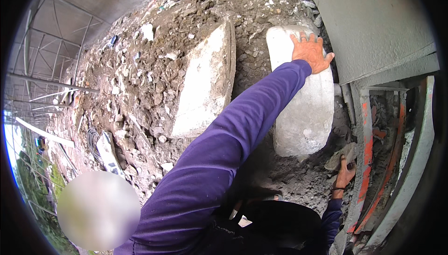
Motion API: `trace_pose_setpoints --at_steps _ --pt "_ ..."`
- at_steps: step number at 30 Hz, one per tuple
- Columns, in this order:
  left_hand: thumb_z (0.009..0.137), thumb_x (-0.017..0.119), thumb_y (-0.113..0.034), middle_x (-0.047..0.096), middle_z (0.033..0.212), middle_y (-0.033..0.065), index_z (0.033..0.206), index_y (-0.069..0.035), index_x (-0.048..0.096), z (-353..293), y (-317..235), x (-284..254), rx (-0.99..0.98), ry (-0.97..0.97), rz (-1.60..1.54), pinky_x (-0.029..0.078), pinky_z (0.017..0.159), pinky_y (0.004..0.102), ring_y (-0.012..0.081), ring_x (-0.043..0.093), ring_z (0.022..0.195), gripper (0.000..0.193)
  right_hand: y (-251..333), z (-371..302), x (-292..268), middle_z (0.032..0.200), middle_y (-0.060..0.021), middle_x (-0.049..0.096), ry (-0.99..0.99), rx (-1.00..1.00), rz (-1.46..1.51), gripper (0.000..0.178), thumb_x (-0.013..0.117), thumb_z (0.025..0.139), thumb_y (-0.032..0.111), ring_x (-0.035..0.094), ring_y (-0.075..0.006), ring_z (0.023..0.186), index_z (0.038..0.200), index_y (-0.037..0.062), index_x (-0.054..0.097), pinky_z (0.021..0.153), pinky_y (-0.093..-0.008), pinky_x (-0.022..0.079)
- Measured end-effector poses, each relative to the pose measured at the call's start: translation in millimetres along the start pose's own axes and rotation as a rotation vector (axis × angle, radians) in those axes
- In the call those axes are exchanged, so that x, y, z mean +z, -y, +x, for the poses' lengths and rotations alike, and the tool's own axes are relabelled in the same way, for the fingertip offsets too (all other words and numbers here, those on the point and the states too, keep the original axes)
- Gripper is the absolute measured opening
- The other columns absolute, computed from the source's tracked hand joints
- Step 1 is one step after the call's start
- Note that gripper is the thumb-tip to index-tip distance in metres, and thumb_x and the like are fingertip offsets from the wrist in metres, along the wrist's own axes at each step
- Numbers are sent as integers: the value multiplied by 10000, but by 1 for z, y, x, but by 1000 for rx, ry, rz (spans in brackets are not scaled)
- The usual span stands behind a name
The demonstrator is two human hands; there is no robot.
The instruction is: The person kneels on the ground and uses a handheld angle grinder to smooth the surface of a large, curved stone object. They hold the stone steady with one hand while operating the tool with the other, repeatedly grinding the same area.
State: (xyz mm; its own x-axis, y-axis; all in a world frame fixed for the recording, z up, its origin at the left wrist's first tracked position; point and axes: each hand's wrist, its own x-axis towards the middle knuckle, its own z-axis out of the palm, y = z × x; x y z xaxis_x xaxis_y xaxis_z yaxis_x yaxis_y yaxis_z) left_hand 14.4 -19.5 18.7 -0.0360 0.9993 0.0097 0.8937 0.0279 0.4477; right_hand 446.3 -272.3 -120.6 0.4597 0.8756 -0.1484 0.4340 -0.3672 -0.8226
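Observation:
My left hand (311, 52) lies flat, fingers spread, on the upper end of a long pale slab (303, 115) with rounded ends. That slab rests on dark, rubbly soil. Lower down on the right, my right hand (344, 176) grips a rough grey stone (339, 156) just beyond the slab's near end, beside a metal frame. Part of the right hand's grip is hidden behind the stone. Left of my outstretched arm, a second pale slab (200, 87) with a slanted outline sits tilted on the soil, one thick edge showing.
A grey metal frame with orange-red patches (368, 148) stands close on the right, below a large grey block (378, 26). Broken stones (163, 75) cover the ground to the left. Metal scaffold bars (56, 80) rise at the far left, near a coil of wire (93, 143).

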Motion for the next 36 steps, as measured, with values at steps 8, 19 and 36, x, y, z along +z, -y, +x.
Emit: trace_pose_setpoints --at_steps 8,19,36 --pt "1012 572 -373 461 1533 250 1445 14 524 -56 17 39 203 -279 -184 146 1253 658 489 327 1501 582 152 -129 -79 1319 -143 634 -23 186 512 720 809 892 446 616 -297 1185 1375 -37 580 947 -485 503" --pt "920 699 -330 725 998 145 1045 -21 711 -441 -7 -122 488 337 -282 458 949 449 342 672 1058 333 401 -297 44 1373 -206 633 588 -799 283 648 769 968 325 656 -332 1221 1431 -74 555 1006 -429 529" --pt "884 698 -379 731 936 219 919 6 747 -470 18 -140 288 40 -231 499 933 511 389 693 1014 390 94 -189 -101 1066 -197 723 306 -306 -583 755 670 961 617 714 -282 942 1259 -77 687 870 -431 573"
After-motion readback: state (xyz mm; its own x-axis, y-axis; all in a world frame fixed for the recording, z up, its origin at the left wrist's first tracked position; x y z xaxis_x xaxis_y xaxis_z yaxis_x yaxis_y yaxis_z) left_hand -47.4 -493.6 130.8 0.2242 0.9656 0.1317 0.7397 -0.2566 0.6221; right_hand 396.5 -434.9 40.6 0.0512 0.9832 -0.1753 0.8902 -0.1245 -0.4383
